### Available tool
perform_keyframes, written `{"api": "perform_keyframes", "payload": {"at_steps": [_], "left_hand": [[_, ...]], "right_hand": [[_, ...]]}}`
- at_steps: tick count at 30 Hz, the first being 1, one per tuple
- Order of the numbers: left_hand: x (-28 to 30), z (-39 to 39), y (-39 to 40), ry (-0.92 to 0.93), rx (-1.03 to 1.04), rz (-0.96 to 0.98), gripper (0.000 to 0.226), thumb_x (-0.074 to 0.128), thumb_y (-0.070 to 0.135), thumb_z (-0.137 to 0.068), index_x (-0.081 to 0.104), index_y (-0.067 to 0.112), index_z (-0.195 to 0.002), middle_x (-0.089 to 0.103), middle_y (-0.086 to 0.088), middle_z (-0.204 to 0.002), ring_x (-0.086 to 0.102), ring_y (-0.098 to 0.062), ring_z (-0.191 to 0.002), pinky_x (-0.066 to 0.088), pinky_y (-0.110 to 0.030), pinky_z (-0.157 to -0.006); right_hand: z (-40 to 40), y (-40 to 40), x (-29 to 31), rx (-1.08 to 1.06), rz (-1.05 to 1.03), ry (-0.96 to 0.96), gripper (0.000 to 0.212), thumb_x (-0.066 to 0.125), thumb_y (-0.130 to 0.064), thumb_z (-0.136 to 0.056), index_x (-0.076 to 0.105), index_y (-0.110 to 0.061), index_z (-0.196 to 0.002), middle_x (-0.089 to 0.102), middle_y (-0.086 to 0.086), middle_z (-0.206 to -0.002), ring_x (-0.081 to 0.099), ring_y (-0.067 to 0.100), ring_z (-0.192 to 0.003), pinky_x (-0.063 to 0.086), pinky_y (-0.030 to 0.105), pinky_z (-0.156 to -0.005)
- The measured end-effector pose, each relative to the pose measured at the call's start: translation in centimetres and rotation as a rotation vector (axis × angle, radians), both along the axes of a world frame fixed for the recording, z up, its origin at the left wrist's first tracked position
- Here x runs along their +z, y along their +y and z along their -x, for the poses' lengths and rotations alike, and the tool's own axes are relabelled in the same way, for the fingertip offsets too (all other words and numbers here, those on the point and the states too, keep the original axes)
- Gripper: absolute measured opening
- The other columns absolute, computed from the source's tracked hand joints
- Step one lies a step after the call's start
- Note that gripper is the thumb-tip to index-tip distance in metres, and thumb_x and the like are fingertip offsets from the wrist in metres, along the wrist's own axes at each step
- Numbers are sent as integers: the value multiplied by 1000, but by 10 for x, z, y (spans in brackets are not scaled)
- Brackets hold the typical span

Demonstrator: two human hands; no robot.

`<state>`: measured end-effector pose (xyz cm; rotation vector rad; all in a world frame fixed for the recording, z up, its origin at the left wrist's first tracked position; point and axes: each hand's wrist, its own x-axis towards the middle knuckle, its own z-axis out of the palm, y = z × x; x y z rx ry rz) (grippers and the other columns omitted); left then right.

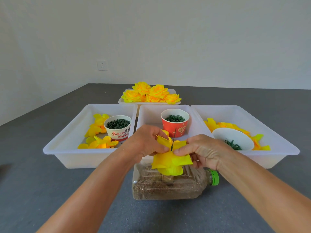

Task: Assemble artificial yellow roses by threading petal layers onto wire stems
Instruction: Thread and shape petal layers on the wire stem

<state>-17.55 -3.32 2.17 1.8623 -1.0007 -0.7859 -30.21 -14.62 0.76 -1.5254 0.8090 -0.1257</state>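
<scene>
A thin dark wire stem stands upright above a plastic bottle that lies on its side, filled with brown grain. Yellow petal layers sit threaded on the stem, a rounded bud of petals below them. My left hand pinches the top petal layer just left of the stem. My right hand pinches the same layer on the stem's right side. Both hands' fingertips meet at the wire.
Three white trays stand behind: the left tray holds loose petals and a cup of green parts, the middle a red cup, the right tray petals and a white bowl. Finished yellow roses fill a far tray.
</scene>
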Motion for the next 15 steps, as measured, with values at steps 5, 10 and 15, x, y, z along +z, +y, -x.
{"api": "perform_keyframes", "payload": {"at_steps": [5,10,15], "left_hand": [[-5,0,2,-181,61,64,38,78,5,-71,63,16,-104,61,-4,-90,56,-12,-73,47,-24,-65],[-7,11,10,-443,57,339,17,73,11,-75,72,26,-82,63,17,-87,57,1,-87,41,-8,-73],[-16,13,13,-352,-32,276,14,70,14,-73,72,27,-68,69,12,-82,62,0,-83,47,-14,-76]], "right_hand": [[9,2,-4,20,4,-13,10,76,-9,-72,67,-12,-76,63,1,-57,50,9,-46,32,19,-45],[13,4,-5,6,-44,-8,11,76,-9,-72,67,-14,-75,67,3,-64,56,10,-50,36,20,-48],[13,7,-6,-6,-68,-16,13,76,-8,-71,67,-13,-79,66,3,-62,54,8,-45,36,18,-42]]}}
